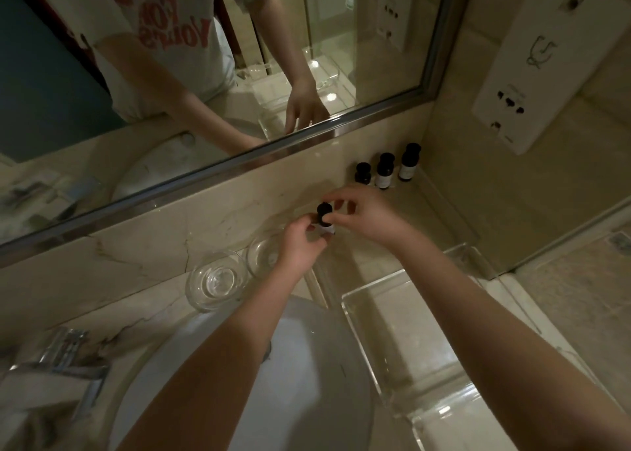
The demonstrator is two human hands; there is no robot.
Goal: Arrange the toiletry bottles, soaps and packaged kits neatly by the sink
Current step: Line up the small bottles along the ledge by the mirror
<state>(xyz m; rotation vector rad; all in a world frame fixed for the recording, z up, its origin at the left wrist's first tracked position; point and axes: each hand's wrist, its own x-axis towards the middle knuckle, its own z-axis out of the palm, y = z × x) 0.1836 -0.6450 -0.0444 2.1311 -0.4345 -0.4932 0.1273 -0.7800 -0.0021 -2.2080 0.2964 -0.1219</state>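
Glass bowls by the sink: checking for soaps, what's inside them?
Nearer bowl shows only clear glass; the left hand covers part of the farther bowl, hiding its right side.

it looked like a hotel bathroom: a white sink (307, 365) with a chrome tap (68, 358) sat in a marble counter (136, 317) under a wide framed mirror (205, 75), three small matching bottles (384, 174) stood along the wall, and a socket panel (532, 61) hung on the side wall.

Three bottles (385, 172) behind tray (345, 301) (right of sink (307, 382))
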